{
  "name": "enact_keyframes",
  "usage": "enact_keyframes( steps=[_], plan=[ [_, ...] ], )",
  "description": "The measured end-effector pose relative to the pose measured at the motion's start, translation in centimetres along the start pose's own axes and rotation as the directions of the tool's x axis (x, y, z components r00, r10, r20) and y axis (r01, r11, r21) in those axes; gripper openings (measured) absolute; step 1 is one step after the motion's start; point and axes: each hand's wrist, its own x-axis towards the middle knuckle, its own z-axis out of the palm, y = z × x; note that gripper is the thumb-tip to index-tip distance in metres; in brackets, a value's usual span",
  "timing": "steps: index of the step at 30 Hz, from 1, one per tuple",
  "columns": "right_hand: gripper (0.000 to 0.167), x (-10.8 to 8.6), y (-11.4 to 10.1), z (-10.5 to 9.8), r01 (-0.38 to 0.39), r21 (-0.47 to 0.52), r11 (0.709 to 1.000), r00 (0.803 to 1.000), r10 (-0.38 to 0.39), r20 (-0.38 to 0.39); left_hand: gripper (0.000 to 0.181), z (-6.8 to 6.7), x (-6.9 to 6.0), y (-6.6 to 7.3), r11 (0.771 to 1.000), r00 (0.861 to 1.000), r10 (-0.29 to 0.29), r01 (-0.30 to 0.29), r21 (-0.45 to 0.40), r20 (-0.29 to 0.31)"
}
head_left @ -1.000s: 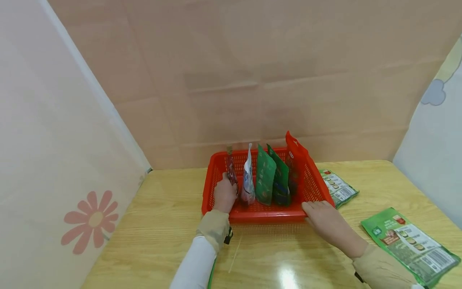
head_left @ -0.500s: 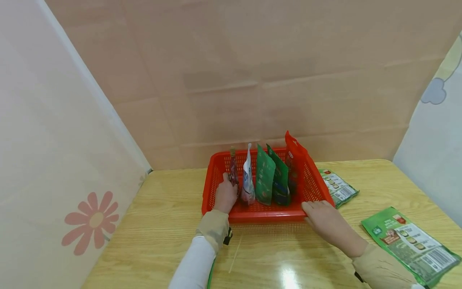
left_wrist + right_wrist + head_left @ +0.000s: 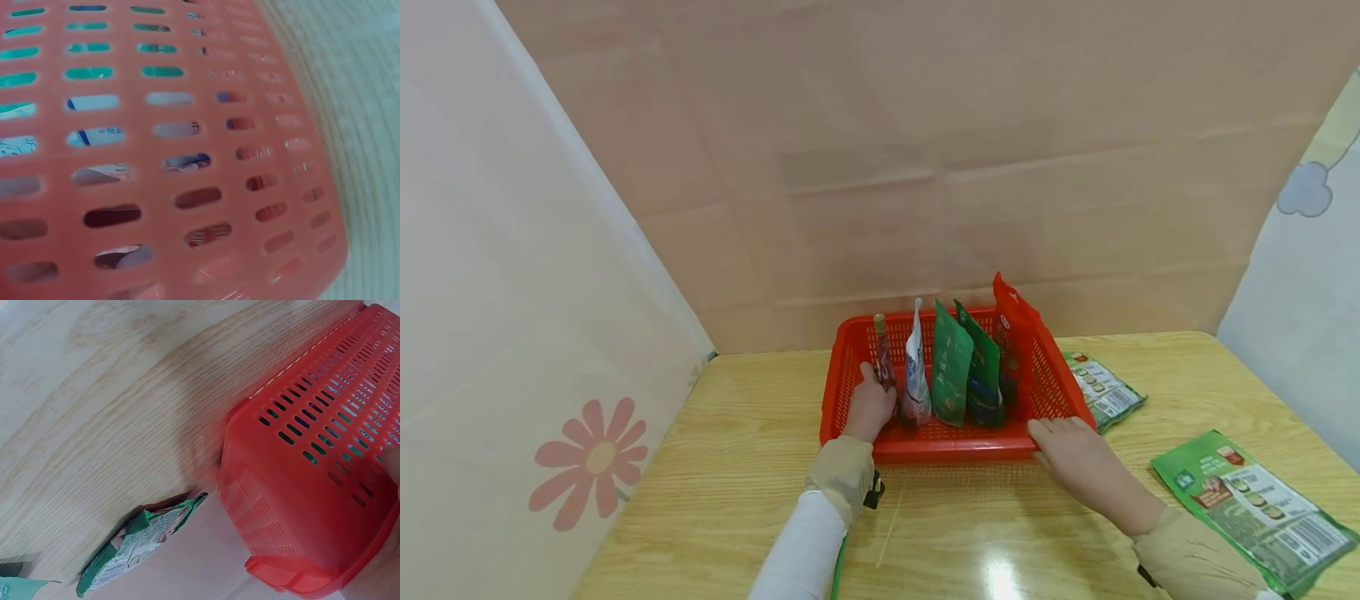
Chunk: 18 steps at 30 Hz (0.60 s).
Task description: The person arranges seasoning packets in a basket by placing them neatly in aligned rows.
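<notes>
Standing in red slotted-plastic basket (image 3: 955, 451): four green, white, red packets (image 3: 952, 367); dark-red corked bottle (image 3: 883, 354), gripped by left hand (image 3: 869, 411). Basket edge clasped by right hand (image 3: 1071, 454). Flat green pouches (image 3: 1255, 510) left outside, 3–4 o'clock.

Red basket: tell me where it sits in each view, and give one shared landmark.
Head: the red basket is below and slightly right of centre.
Left wrist: its slotted wall fills most of the picture.
Right wrist: its rounded corner and walls occupy the right side.
Shared landmark: the wooden tabletop.
</notes>
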Motion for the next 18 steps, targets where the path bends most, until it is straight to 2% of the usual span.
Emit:
enact_keyframes(
  steps=[7, 14, 18],
  plan=[
    [0.036, 0.02, -0.07, -0.06, 0.005, 0.003, 1.000, 1.000, -0.005, -0.012, 0.038, -0.45, -0.22, 0.19, 0.999, 0.999, -0.053, 0.053, -0.007, 0.014],
    [0.036, -0.05, -0.05, -0.13, 0.006, -0.003, 1.000, 1.000, -0.006, -0.007, 0.038, -0.70, -0.42, 0.16, 1.000, 1.000, -0.025, 0.025, 0.004, 0.017],
    [0.035, -0.02, -0.03, 0.01, 0.015, -0.003, 1.000, 1.000, -0.015, -0.019, 0.042, -0.84, -0.42, 0.10, 0.999, 0.999, -0.044, 0.044, 0.002, 0.014]
  ],
)
